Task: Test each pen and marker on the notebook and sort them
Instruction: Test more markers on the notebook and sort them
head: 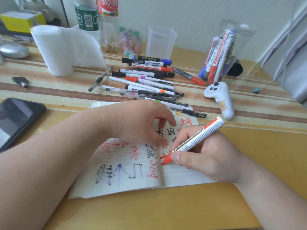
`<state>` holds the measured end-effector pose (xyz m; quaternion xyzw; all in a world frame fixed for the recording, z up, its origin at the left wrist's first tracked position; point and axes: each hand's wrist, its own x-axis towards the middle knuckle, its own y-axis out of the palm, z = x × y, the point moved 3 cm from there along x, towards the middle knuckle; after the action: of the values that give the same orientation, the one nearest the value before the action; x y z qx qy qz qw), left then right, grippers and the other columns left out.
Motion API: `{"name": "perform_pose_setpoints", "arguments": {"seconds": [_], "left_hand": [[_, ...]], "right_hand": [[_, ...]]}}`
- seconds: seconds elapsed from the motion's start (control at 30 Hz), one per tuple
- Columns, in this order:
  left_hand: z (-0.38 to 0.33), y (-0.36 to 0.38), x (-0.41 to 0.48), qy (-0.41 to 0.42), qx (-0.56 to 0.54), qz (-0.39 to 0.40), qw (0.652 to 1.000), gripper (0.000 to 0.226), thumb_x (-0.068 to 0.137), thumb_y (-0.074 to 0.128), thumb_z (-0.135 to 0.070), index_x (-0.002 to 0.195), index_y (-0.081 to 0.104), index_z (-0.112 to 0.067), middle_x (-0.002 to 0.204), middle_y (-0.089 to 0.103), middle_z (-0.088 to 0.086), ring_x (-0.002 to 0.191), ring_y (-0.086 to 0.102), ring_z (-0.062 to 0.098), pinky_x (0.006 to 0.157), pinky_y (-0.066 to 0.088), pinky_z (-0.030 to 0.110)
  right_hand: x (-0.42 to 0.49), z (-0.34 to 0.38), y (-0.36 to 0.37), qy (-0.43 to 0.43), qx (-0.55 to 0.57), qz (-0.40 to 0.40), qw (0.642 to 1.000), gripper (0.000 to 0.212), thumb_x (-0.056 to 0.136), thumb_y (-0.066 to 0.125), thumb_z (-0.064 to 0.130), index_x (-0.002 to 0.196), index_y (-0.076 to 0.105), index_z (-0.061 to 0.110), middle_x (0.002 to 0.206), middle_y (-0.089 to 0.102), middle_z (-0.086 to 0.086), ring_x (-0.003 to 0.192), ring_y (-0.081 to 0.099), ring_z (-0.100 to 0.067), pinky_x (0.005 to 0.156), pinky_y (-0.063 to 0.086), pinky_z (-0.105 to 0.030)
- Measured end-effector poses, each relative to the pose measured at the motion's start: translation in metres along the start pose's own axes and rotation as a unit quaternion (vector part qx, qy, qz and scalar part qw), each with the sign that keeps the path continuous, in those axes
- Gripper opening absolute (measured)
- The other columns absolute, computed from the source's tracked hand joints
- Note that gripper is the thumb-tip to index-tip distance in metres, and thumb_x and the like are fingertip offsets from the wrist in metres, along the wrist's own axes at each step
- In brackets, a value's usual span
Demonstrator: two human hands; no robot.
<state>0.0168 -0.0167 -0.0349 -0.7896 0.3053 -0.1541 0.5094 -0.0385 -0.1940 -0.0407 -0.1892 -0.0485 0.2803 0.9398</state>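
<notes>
Notebook (181,173): open on the table (166,211), pages marked in red and black.
Marker (197,138): red, uncapped, tip on the right page.
Right hand (209,158): fingers and thumb clamped round the marker.
Left hand (137,120): rests on the notebook, fingers curled; cannot tell whether it holds anything.
Pens (149,80): loose pile beyond the notebook.
Jar (222,52): clear, holding several markers, right of the pile.

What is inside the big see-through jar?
Markers lean inside the clear jar, with blue, red and dark caps at the bottom. They overlap, so the exact count is hidden.
</notes>
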Motion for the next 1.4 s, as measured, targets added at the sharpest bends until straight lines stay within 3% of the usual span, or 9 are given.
{"name": "perform_pose_setpoints", "arguments": {"seconds": [0.1,0.4,0.63,0.83,1.0,1.07,1.2,1.3,1.4], "left_hand": [[0.000,0.000,0.000,-0.002,0.003,-0.003,1.000,0.046,0.084,0.073,-0.052,0.126,0.056,-0.049,0.100,0.055,-0.024,0.087,0.050,-0.011,0.069,0.035,0.010],[0.001,0.000,0.000,0.006,-0.005,-0.013,1.000,0.044,0.082,0.074,-0.052,0.124,0.057,-0.049,0.099,0.055,-0.024,0.088,0.047,-0.018,0.067,0.034,0.009],[0.000,0.000,0.000,0.002,0.009,-0.004,1.000,0.046,0.083,0.072,-0.054,0.126,0.055,-0.051,0.100,0.054,-0.025,0.090,0.047,-0.018,0.067,0.035,0.010],[-0.001,-0.001,-0.001,-0.004,0.010,-0.002,1.000,0.046,0.083,0.073,-0.053,0.126,0.057,-0.049,0.100,0.055,-0.024,0.090,0.048,-0.016,0.067,0.035,0.009],[-0.003,-0.002,-0.004,-0.013,-0.015,-0.011,1.000,0.063,0.081,0.076,-0.049,0.135,0.044,-0.051,0.099,0.055,-0.025,0.084,0.054,-0.008,0.065,0.041,0.013],[-0.003,-0.001,-0.006,-0.009,-0.041,-0.031,0.999,0.074,0.084,0.076,-0.036,0.143,0.033,-0.047,0.102,0.055,-0.024,0.084,0.055,-0.002,0.066,0.044,0.012],[-0.002,-0.001,-0.008,-0.005,-0.087,-0.079,0.993,0.066,0.091,0.048,-0.002,0.144,0.028,-0.035,0.105,0.059,-0.022,0.087,0.057,0.005,0.076,0.047,0.021],[-0.004,0.001,-0.006,-0.002,-0.087,-0.106,0.991,0.057,0.096,0.039,0.000,0.142,0.029,-0.032,0.108,0.062,-0.021,0.094,0.059,0.002,0.082,0.049,0.023],[-0.006,0.003,-0.005,-0.006,-0.112,-0.117,0.987,0.054,0.101,0.044,-0.004,0.143,0.028,-0.033,0.110,0.066,-0.022,0.099,0.060,-0.006,0.084,0.048,0.016]], "right_hand": [[0.002,-0.001,0.000,0.005,-0.015,0.002,1.000,0.007,0.076,0.075,0.015,0.078,0.070,0.010,0.062,0.063,0.010,0.058,0.055,-0.005,0.057,0.042,-0.018],[0.005,0.000,0.000,0.031,-0.024,-0.048,0.998,0.010,0.071,0.071,0.016,0.072,0.063,0.010,0.054,0.056,0.005,0.053,0.049,-0.012,0.051,0.039,-0.030],[0.003,0.003,0.000,0.028,-0.022,-0.001,0.999,0.006,0.069,0.068,0.008,0.069,0.063,0.005,0.051,0.054,0.007,0.050,0.044,-0.008,0.049,0.035,-0.024],[0.003,0.001,-0.001,0.006,0.004,0.006,1.000,0.011,0.075,0.074,0.011,0.075,0.067,0.003,0.058,0.061,0.007,0.054,0.053,-0.005,0.054,0.042,-0.018],[0.002,-0.001,0.000,0.001,-0.022,-0.004,1.000,0.010,0.075,0.074,0.014,0.074,0.067,0.007,0.060,0.059,0.003,0.055,0.050,-0.007,0.053,0.040,-0.021],[0.004,-0.001,0.000,0.007,-0.030,-0.014,0.999,0.010,0.073,0.072,0.013,0.071,0.065,0.006,0.057,0.056,0.004,0.053,0.047,-0.008,0.052,0.038,-0.021],[0.006,-0.006,-0.007,0.029,0.077,-0.041,0.996,0.007,0.072,0.066,0.007,0.068,0.061,0.006,0.052,0.050,-0.007,0.047,0.043,-0.016,0.044,0.034,-0.021],[0.004,-0.008,-0.013,0.014,0.185,-0.066,0.980,0.004,0.073,0.067,0.005,0.072,0.063,0.005,0.048,0.044,-0.008,0.042,0.036,-0.015,0.042,0.027,-0.015],[0.002,0.003,-0.024,-0.034,0.209,-0.086,0.973,0.014,0.071,0.073,0.011,0.081,0.065,0.005,0.047,0.041,-0.005,0.041,0.031,-0.016,0.042,0.025,-0.018]]}}
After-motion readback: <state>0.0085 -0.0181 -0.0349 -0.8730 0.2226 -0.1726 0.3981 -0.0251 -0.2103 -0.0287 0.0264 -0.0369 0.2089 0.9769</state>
